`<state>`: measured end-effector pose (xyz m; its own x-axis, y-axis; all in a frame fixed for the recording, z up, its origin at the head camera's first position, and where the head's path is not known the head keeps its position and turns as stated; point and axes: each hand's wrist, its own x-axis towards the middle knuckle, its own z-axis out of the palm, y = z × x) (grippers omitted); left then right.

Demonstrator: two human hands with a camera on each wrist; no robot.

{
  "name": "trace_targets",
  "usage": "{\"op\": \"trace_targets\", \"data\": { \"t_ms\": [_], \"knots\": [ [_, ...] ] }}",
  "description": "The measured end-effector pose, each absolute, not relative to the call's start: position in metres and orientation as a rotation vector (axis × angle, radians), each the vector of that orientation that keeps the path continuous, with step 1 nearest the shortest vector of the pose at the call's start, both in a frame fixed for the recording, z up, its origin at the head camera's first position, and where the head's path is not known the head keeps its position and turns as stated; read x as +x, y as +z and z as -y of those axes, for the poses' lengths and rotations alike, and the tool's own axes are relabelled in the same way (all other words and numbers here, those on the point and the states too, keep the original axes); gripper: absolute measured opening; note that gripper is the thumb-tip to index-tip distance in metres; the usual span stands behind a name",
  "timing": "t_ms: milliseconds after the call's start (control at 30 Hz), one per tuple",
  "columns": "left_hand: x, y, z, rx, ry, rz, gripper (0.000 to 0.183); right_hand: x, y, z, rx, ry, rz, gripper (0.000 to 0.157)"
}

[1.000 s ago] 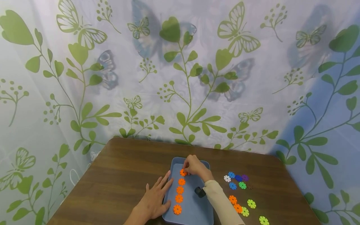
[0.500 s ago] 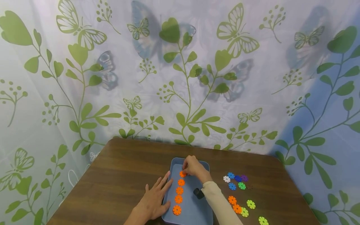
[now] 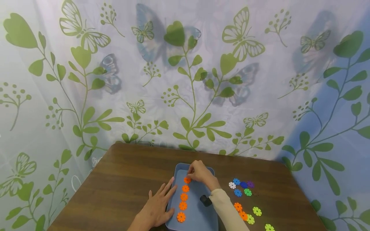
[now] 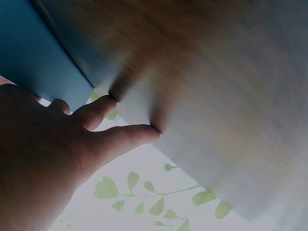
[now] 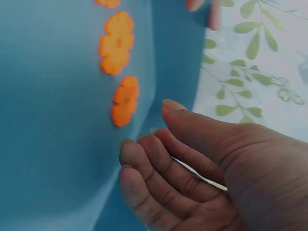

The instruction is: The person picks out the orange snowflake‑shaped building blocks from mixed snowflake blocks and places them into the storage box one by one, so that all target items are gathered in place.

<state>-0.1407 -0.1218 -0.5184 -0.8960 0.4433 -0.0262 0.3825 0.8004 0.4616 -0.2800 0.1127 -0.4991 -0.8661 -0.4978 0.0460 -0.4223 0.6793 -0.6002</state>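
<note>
Orange disc (image 3: 187,180) beside bent-fingered right hand (image 3: 200,172)

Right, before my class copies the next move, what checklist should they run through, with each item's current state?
1. Five orange discs in one row inside the tray: ok.
2. Right hand clear of the farthest disc: not ok, fingertips are at it.
3. Firm grip on that disc: cannot tell, the fingers hide it.
4. Left hand at the tray's left edge: ok.
5. Every orange disc in the tray: not ok, two spare orange discs lie to its right.
</note>
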Motion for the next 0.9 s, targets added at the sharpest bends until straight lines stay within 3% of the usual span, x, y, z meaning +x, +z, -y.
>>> {"op": "trace_targets", "data": {
  "t_ms": [900],
  "knots": [
    [-0.141,-0.518,0.122,0.679,0.696,-2.835,0.079,-0.226,-0.425,-0.158,-0.898,-1.156,-2.862,0.008]
  ]
}}
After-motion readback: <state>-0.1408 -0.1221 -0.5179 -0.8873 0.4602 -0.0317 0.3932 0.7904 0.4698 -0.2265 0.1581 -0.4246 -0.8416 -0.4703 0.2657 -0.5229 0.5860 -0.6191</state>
